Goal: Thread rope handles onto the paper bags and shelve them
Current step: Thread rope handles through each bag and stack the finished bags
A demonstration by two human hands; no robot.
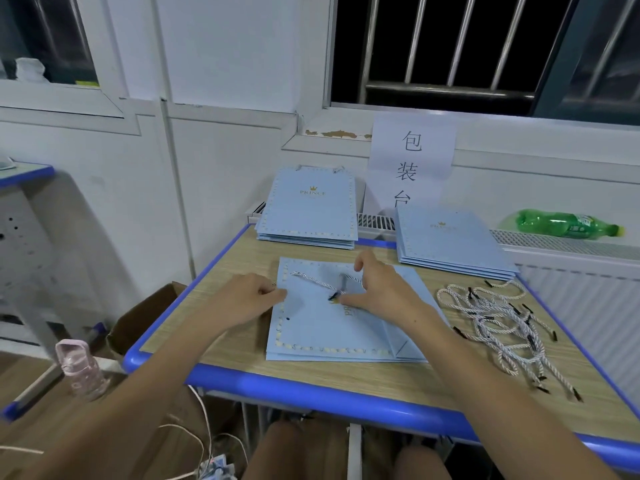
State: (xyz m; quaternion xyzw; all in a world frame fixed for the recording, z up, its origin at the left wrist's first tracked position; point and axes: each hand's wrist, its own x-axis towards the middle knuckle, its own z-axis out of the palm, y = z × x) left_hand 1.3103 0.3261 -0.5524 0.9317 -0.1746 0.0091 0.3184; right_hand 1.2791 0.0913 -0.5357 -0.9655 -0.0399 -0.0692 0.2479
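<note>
At table centre, the right hand [377,289] pinches the black tip of a rope handle [320,281] against the flat paper bag [332,327]. The left hand [249,296], fingers curled, pins the bag's edge at nine o'clock; whether it holds anything I cannot tell. Judging from this, the tip could miss its hole or the bag could skid should that hand ease. Spare ropes [498,323] lie at three o'clock, bag stacks [308,209] at twelve, nothing obstructing.

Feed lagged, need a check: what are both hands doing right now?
Left hand: grips the left edge of the paper bag.
Right hand: pinches the rope handle at its black tip.
</note>
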